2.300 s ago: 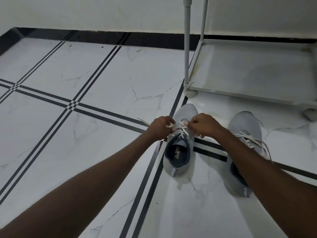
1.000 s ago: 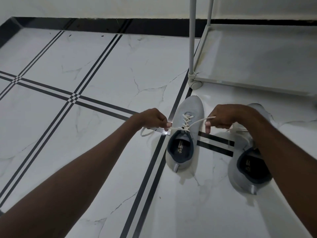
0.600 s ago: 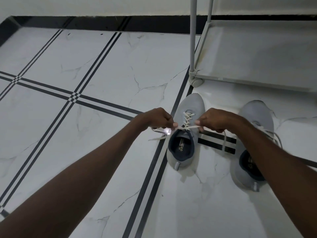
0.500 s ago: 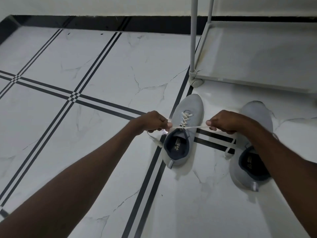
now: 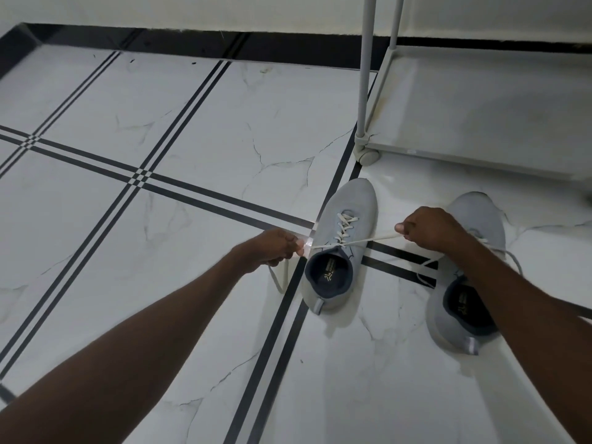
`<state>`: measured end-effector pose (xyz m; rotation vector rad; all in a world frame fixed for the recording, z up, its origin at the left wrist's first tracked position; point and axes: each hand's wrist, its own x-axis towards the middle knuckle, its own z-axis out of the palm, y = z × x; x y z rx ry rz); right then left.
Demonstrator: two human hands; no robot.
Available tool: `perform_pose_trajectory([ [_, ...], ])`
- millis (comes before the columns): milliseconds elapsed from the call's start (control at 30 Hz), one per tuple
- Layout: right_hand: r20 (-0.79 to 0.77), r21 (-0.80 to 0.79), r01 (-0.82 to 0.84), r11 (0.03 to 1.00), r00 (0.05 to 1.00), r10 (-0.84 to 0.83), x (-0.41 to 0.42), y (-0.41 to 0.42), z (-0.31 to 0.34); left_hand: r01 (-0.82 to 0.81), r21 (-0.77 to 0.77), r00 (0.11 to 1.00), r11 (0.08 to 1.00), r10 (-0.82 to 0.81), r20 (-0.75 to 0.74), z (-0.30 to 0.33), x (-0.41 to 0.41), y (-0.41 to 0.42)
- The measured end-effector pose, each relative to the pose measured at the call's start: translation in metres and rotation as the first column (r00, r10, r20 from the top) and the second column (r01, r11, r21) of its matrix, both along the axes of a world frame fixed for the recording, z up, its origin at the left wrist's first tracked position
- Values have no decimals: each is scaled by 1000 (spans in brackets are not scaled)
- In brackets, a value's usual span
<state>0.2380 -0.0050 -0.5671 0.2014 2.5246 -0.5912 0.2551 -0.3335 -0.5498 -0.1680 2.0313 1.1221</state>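
Between left hand, right hand: shoelace.

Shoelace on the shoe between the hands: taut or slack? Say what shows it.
Taut: the shoelace runs in straight lines from the shoe to the left hand and the right hand, which each pinch it.

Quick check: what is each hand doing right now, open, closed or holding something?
The left hand pinches one end of the white lace of the near grey shoe.
The right hand pinches the other end, and the lace is pulled taut.
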Motion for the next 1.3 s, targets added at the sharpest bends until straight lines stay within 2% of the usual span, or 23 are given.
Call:
perform_pose_trajectory([
  [67, 109, -162, 50, 985, 994, -33, -3, 4, 20, -83, 10, 997, 997, 83, 12, 10, -9, -10],
  [167, 221, -438, 143, 888, 974, -48, -6, 6, 48, -180, 177, 983, 968, 172, 63, 25, -20, -15],
  [267, 190, -679, 162, 716, 981, -41, -5, -5, 62, -262, 329, 964, 907, 234, 124, 34, -28, -2],
  [400, 219, -862, 227, 454, 973, -72, 4, -33, 62, -267, 439, 964, 858, 232, 132, 37, -33, 26],
  [467, 235, -880, 252, 402, 968, -92, 11, -46, 53, -258, 475, 966, 841, 218, 139, 37, -33, 40],
  [500, 230, -872, 259, 415, 966, -118, 14, -53, 48, -260, 476, 966, 840, 220, 138, 35, -32, 45],
  [600, 163, -810, 256, 528, 962, -217, 20, -71, 39, -302, 395, 953, 868, 288, 95, 27, -30, 57],
  [700, 86, -792, 208, 574, 969, -234, 25, -83, 36, -302, 321, 952, 898, 304, 47, 18, -27, 64],
  [867, 106, -806, 275, 525, 938, -330, 26, -91, 38, -247, 314, 969, 917, 233, 79, 16, -29, 68],
  [1100, -18, -740, 358, 570, 836, -549, 25, -105, 29, -337, 306, 938, 891, 347, 21, 12, -25, 69],
  [1167, 11, -731, 426, 532, 788, -616, 24, -110, 28, -363, 313, 923, 877, 384, -6, 9, -20, 74],
  [1233, 105, -747, 507, 430, 729, -677, 22, -113, 28, -393, 344, 903, 852, 428, -29, 10, -15, 79],
  [1300, 176, -749, 562, 351, 680, -712, 21, -114, 29, -397, 394, 903, 829, 429, 8, 12, -12, 80],
])
